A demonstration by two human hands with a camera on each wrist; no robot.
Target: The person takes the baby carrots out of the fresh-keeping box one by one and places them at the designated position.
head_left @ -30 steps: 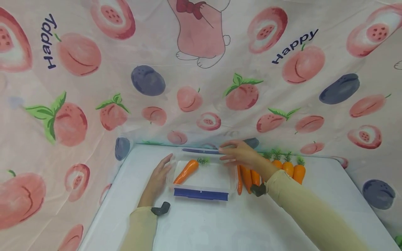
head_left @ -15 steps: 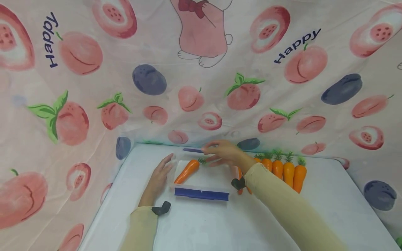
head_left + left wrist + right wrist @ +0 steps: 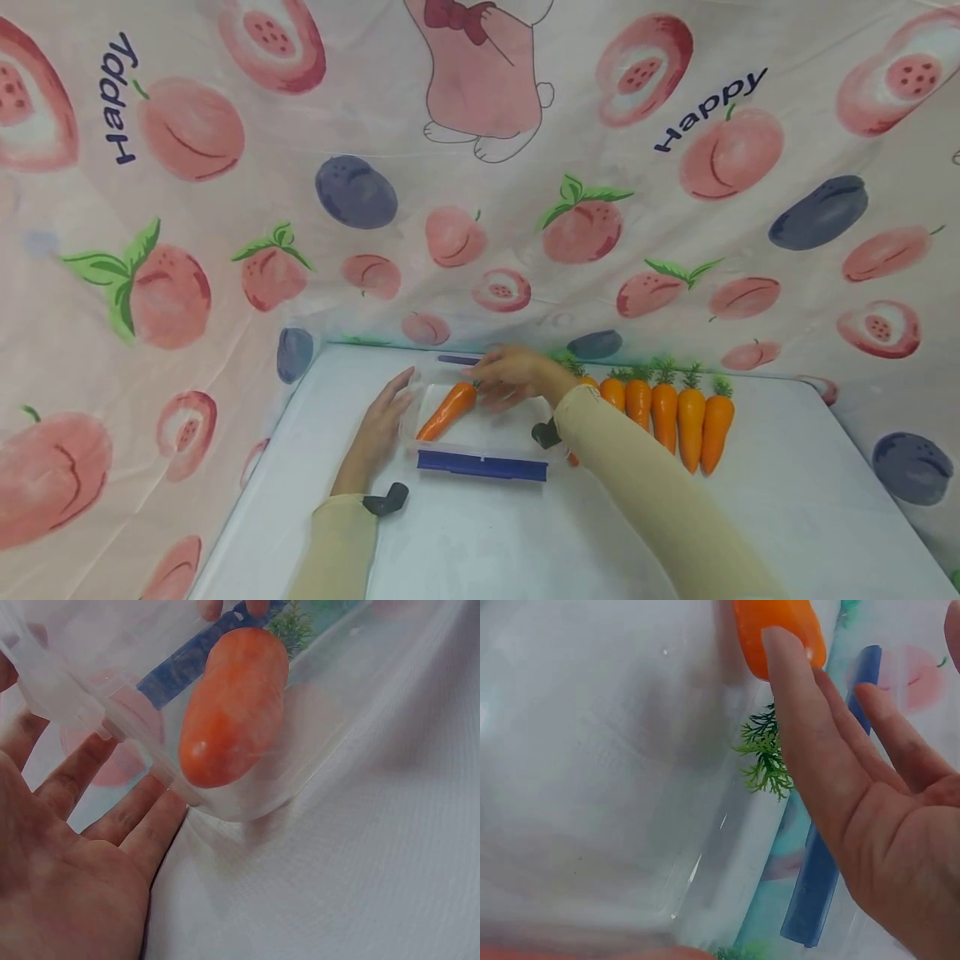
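Note:
An orange carrot (image 3: 447,413) with a green leafy top lies slantwise inside a clear plastic box (image 3: 510,433) that has blue side latches. My left hand (image 3: 381,425) is beside the box's left wall; the left wrist view shows its fingers (image 3: 135,821) stretched along the outside, right at the wall. Over the back of the box is my right hand (image 3: 519,375), near the carrot's leafy end. In the right wrist view one extended finger (image 3: 799,712) overlaps the carrot's crown (image 3: 780,630), while the green sprig (image 3: 765,754) shows below it. The thumb stands apart, and nothing is held.
Several more carrots (image 3: 664,408) lie in a row right of the box, leafy ends toward the back; my right forearm partly hides the row. A blue latch (image 3: 482,465) hangs on the box's near side. Fruit-printed cloth (image 3: 480,200) rises behind the white table (image 3: 465,542).
My right hand has moved left, from the box's right rear corner to the leafy end of the carrot inside. More of the carrot row has come into view. The left hand has stayed put.

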